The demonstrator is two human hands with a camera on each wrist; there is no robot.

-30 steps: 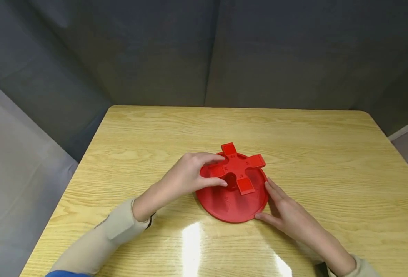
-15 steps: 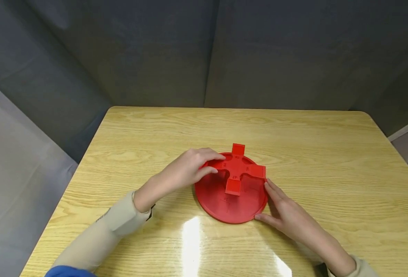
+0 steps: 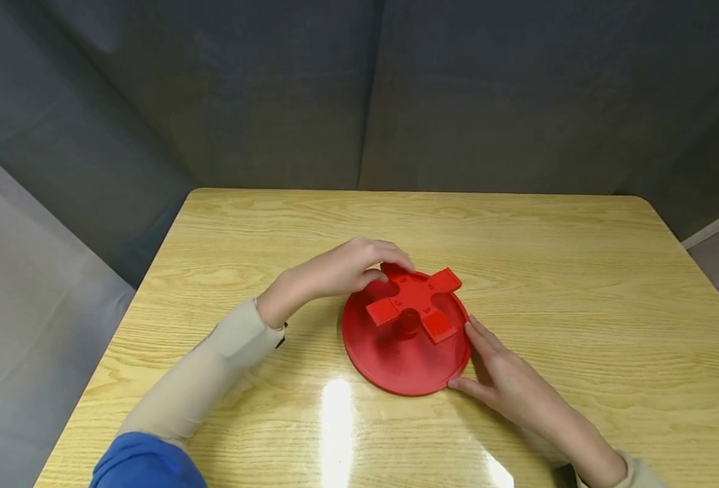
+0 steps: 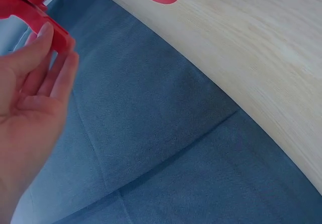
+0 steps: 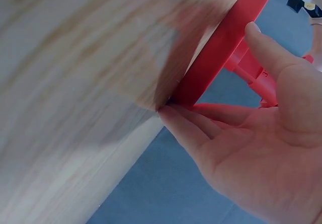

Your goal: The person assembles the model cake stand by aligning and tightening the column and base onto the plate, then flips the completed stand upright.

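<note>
A red four-armed cross piece [image 3: 416,293] with small numbers marked on its arms stands on a post above a round red base [image 3: 404,373], at the middle of the table. My left hand [image 3: 353,266] pinches the end of its far-left arm between thumb and fingers; the left wrist view shows this arm [image 4: 59,36] close up. At the base's right edge, my right hand [image 3: 511,379] holds the rim, thumb near the front and fingers farther back. Seen from the right wrist, the thumb lies on the rim [image 5: 221,48] and the fingertips reach down to the tabletop.
The wood-grain table [image 3: 261,224] extends on every side of the base. Dark grey cloth [image 3: 274,95] hangs behind it, and lighter panels [image 3: 24,305] stand at the sides. Bright reflections lie on the table's front part.
The cross piece has turned clockwise as seen from above. My left hand has closed onto one arm and travelled away and rightward with it. The right hand and base have stayed in place.
</note>
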